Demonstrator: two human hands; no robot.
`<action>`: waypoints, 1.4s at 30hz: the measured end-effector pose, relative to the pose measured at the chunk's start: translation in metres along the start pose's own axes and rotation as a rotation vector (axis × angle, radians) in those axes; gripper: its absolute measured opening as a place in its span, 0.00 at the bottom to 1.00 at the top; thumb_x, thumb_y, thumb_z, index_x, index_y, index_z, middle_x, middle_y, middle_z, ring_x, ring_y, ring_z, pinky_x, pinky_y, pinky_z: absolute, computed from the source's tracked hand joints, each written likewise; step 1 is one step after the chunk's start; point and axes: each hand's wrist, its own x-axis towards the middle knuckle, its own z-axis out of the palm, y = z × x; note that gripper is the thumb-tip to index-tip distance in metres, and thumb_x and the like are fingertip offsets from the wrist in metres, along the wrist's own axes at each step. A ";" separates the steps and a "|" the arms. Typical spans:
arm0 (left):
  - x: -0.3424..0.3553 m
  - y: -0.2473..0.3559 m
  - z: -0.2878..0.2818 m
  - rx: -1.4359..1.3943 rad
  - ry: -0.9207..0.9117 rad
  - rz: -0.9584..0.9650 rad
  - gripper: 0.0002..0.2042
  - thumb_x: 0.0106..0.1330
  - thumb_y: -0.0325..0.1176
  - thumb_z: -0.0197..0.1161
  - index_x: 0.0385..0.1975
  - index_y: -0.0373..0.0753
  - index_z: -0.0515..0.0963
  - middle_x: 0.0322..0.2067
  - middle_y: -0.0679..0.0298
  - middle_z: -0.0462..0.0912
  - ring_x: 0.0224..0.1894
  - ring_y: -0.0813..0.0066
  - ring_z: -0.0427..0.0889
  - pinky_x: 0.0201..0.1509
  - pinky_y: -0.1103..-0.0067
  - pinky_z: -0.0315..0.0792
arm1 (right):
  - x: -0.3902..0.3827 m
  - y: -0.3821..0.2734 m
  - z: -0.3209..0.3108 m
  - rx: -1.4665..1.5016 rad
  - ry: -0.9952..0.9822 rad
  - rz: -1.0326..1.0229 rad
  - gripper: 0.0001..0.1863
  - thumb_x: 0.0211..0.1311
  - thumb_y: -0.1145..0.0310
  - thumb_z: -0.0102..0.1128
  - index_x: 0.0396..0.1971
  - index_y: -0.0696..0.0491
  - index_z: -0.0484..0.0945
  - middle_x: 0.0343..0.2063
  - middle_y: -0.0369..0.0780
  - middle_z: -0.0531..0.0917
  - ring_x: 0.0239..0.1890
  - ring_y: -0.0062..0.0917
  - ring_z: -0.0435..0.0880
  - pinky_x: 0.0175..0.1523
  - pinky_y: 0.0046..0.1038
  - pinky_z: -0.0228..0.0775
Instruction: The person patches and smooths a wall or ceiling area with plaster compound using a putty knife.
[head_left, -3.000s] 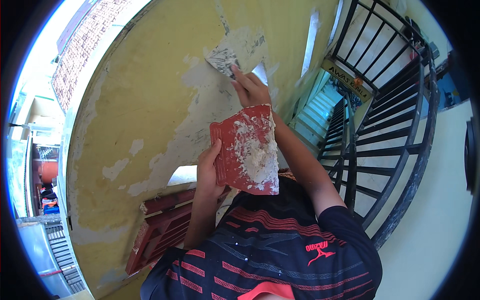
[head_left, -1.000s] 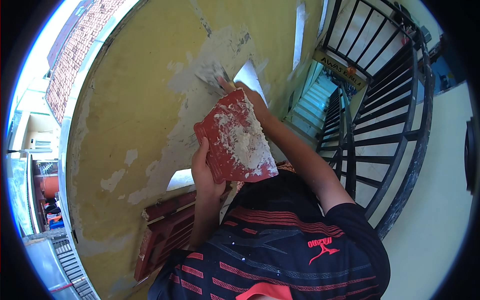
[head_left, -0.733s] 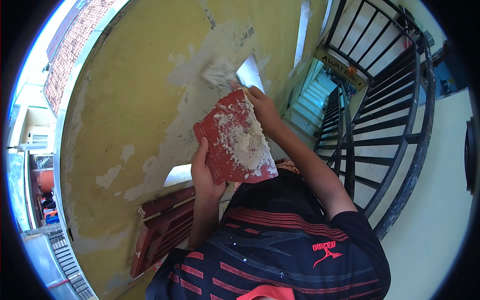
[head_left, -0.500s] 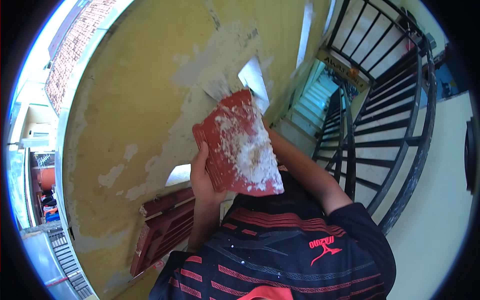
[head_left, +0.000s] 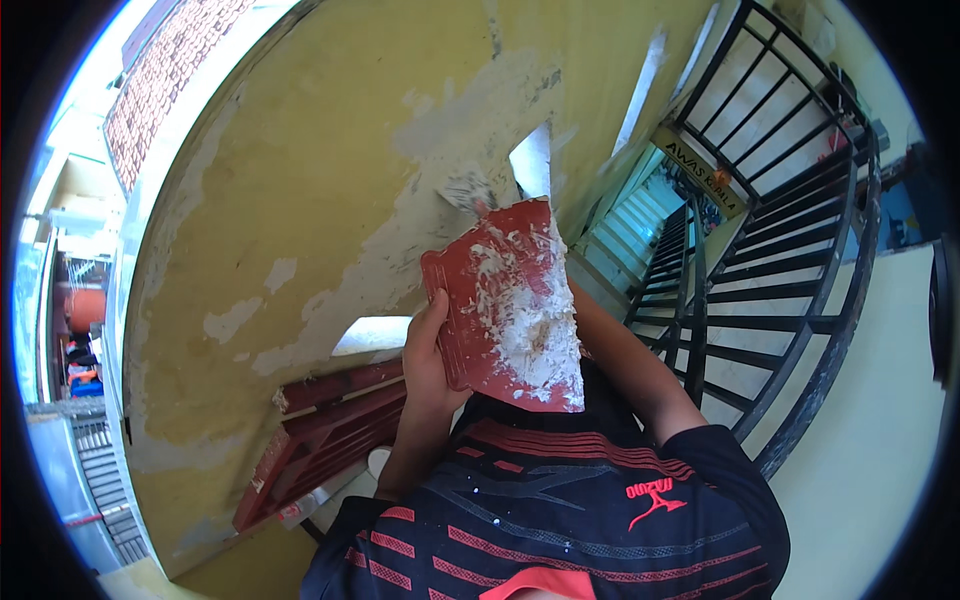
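Before patchy wall (head_left: 300,180), left grip (head_left: 425,365) clasping red board (head_left: 462,285), right grip (head_left: 483,208) mostly hidden, unclear

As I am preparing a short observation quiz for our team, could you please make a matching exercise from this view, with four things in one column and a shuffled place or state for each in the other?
Things:
1. Red board
2. Scraper
3. Railing
4. Slatted wooden piece

Places and states:
A. Black, along the stairs on the right
B. Dark red, low beside the yellow wall
C. Gripped by the left hand, smeared with whitish paste
D. Seen against the wall's pale patch, partly hidden

Right pairs: 1-C, 2-D, 3-A, 4-B.
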 end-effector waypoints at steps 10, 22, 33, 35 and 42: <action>-0.013 -0.003 -0.035 -0.008 -0.054 0.017 0.20 0.80 0.42 0.51 0.63 0.36 0.72 0.55 0.56 0.83 0.54 0.63 0.84 0.60 0.64 0.77 | -0.011 -0.155 0.067 -1.016 0.002 -0.459 0.38 0.66 0.62 0.61 0.76 0.48 0.62 0.39 0.43 0.77 0.37 0.33 0.80 0.47 0.33 0.74; -0.024 -0.007 -0.046 -0.190 -0.099 -0.019 0.19 0.81 0.41 0.50 0.62 0.35 0.72 0.54 0.54 0.84 0.55 0.63 0.84 0.61 0.64 0.77 | -0.031 -0.028 0.024 0.184 -0.012 0.093 0.27 0.75 0.60 0.56 0.71 0.45 0.70 0.54 0.44 0.83 0.43 0.29 0.86 0.48 0.31 0.77; -0.045 -0.009 -0.053 -0.269 -0.124 -0.057 0.20 0.81 0.41 0.49 0.63 0.33 0.72 0.55 0.54 0.83 0.55 0.64 0.84 0.62 0.65 0.78 | -0.007 -0.066 0.053 -0.794 -0.008 -0.488 0.31 0.68 0.71 0.59 0.71 0.35 0.72 0.36 0.38 0.78 0.37 0.31 0.82 0.42 0.34 0.74; -0.048 -0.010 -0.054 -0.268 -0.135 -0.059 0.21 0.81 0.42 0.49 0.63 0.33 0.71 0.55 0.54 0.83 0.56 0.63 0.84 0.62 0.64 0.78 | -0.009 -0.055 0.036 -0.804 0.018 -0.517 0.30 0.69 0.70 0.59 0.70 0.35 0.73 0.36 0.38 0.78 0.37 0.31 0.82 0.43 0.34 0.75; -0.050 -0.014 -0.056 -0.251 -0.078 -0.061 0.22 0.81 0.43 0.49 0.64 0.34 0.71 0.56 0.54 0.82 0.57 0.63 0.84 0.63 0.63 0.77 | 0.005 -0.118 0.073 -0.771 0.168 -0.854 0.33 0.63 0.75 0.68 0.68 0.35 0.76 0.29 0.37 0.76 0.30 0.26 0.80 0.34 0.29 0.72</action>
